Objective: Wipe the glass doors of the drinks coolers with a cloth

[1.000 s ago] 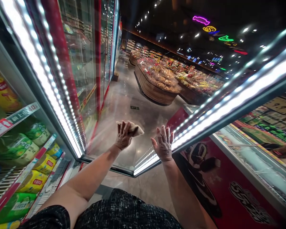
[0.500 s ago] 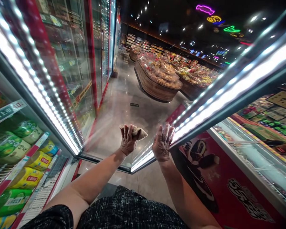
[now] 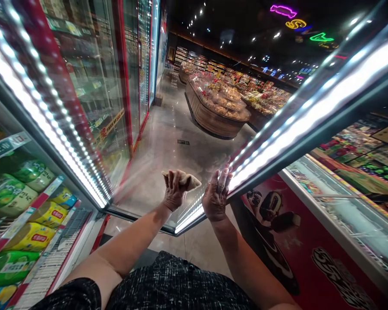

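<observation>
A swung-out glass cooler door stands before me, framed by bright strips of LED light. My left hand is closed over a folded beige cloth and presses it to the lower part of the glass. Just right of it, my right hand lies with fingers stretched out against the glass beside the lit door edge. The fingers of my right hand show no object in them. The palms of both hands are hidden from me.
Shelves with green bags and yellow bags are at my left. On the right stands a red chest freezer with ice-cream pictures. Through the glass I see a wooden display island heaped with packaged goods and a row of red-framed coolers.
My right hand has shifted slightly left, and the lit door edge has moved a little the same way. The left hand with the cloth is almost where it was.
</observation>
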`<state>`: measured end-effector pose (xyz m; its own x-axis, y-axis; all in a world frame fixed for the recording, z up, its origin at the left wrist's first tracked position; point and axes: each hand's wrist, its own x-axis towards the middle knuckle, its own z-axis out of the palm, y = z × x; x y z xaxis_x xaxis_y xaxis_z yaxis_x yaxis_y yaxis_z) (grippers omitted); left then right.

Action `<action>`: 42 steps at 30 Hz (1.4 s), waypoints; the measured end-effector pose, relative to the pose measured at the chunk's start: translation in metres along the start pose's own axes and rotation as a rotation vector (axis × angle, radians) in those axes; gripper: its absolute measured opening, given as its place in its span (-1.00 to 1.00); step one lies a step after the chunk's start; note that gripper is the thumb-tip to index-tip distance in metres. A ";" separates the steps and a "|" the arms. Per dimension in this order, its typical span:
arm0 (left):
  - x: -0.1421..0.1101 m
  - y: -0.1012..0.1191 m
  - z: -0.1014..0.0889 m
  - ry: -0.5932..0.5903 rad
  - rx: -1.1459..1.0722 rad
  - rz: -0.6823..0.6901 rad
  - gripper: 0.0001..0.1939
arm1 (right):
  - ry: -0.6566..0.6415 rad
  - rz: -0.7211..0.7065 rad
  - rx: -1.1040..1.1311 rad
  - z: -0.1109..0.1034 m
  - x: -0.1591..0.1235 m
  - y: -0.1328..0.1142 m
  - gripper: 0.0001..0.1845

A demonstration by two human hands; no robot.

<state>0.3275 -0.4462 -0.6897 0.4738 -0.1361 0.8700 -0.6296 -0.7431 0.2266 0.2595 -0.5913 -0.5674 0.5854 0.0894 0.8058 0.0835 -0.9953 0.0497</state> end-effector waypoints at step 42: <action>0.112 0.045 -0.035 0.085 0.012 0.385 -0.53 | 0.137 -0.026 0.311 -0.010 0.016 0.001 -0.18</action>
<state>0.3305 -0.4719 -0.5672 0.1517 -0.3522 0.9236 -0.7437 -0.6561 -0.1281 0.2612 -0.5914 -0.5485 0.4680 0.0874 0.8794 0.3515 -0.9314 -0.0945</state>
